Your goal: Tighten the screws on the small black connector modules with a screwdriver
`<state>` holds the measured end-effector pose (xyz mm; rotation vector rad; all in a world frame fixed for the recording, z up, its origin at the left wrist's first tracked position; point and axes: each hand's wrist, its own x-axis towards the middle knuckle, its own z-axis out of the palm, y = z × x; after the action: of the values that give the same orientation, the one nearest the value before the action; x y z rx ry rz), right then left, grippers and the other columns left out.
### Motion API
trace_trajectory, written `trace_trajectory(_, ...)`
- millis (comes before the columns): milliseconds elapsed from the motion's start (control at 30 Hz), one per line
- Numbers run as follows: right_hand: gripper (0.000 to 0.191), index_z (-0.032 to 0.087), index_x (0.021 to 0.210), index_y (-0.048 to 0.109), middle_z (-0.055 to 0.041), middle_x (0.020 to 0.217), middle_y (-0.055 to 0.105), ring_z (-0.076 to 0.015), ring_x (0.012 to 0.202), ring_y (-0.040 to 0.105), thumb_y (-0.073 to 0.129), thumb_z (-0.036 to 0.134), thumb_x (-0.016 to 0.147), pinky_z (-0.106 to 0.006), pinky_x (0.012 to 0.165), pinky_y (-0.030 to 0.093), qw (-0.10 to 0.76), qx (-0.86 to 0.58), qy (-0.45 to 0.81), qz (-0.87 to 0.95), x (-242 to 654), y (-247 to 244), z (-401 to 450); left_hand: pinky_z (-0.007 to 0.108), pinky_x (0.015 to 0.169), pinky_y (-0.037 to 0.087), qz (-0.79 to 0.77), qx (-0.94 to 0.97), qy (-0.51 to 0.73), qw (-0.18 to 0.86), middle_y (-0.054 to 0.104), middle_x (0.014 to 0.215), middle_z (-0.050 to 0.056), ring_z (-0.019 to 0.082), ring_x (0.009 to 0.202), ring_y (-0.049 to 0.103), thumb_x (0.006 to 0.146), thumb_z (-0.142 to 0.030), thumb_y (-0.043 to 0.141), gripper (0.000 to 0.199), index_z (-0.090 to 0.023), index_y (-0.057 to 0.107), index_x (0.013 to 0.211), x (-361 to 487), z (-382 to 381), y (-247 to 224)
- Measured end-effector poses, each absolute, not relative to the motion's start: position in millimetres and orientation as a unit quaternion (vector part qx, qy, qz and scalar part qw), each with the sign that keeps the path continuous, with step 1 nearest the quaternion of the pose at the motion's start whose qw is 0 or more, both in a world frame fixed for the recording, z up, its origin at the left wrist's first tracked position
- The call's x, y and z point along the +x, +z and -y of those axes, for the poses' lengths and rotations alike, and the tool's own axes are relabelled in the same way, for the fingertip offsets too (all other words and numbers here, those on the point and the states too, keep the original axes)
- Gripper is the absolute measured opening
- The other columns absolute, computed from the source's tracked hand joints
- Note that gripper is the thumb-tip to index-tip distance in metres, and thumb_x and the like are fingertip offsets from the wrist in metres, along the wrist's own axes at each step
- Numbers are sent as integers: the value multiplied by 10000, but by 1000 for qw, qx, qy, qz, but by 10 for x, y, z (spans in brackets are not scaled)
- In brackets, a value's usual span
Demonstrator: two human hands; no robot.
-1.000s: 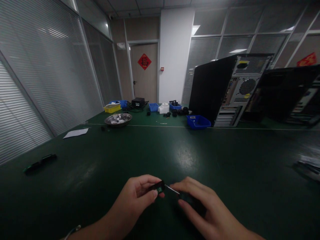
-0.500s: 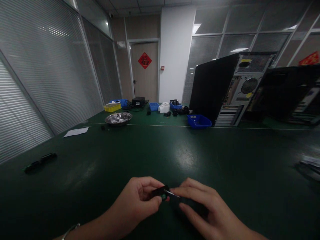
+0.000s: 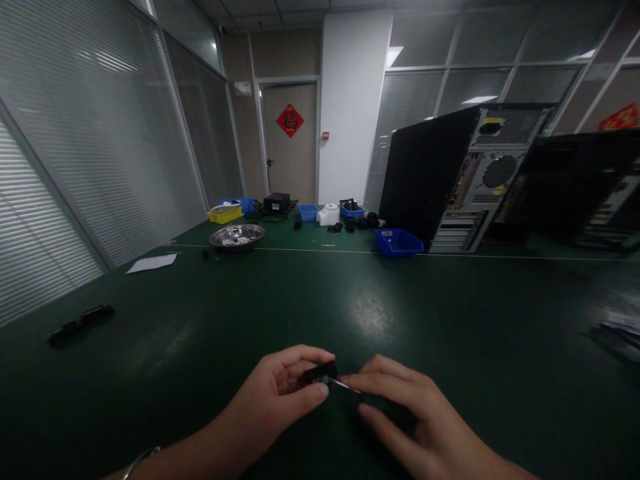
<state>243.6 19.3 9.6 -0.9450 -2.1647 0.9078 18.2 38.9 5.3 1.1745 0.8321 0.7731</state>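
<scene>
Between the thumb and fingers of my left hand (image 3: 287, 387) is a small black part with a green circuit board (image 3: 320, 375) showing on its near side. My right hand (image 3: 410, 403) is closed around the dark handle of a thin tool with a metal shaft, which looks like a screwdriver (image 3: 347, 386). The shaft points left, and its tip meets the right end of the black part. Most of the handle is hidden under my right fingers. Both hands are just above the green table (image 3: 280, 300).
Dark parts (image 3: 83, 325) and a paper sheet (image 3: 152, 263) lie at the left. Farther back are a metal dish (image 3: 237, 235), a yellow basket (image 3: 225, 215), a dark blue bin (image 3: 399, 243) and a white device (image 3: 328, 215). A black computer tower (image 3: 425, 177) stands back right.
My left hand has turned the black part, so its board side faces differently, and my left thumb and fingers have shifted on it. The right hand with the tool has barely moved.
</scene>
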Motion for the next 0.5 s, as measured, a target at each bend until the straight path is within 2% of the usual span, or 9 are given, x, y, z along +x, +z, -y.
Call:
trace_trajectory(200,356,272,1243,606,-54,997,639,-180,884,624,519,142,923,-288,756,521,311,-359,338,813,2435,86,-189,310,844,452,-376,532,349,674,724,976,40,176,922,642,786,-210,705,243,-177,668,1024,168,-400,23)
trace_trajectory(433,359,264,1240,607,-54,990,643,-176,874,628,527,133,916,-285,752,522,314,-360,327,816,2442,49,-196,303,850,451,-381,510,352,687,720,994,43,173,930,637,749,-180,729,294,-173,688,1040,177,-405,34)
trace_trajectory(500,363,267,1246,601,-51,986,641,-174,876,625,526,132,917,-284,751,520,318,-357,322,817,2441,45,-187,284,812,455,-374,510,358,687,714,955,36,158,885,635,732,-167,742,292,-164,682,1018,185,-409,29)
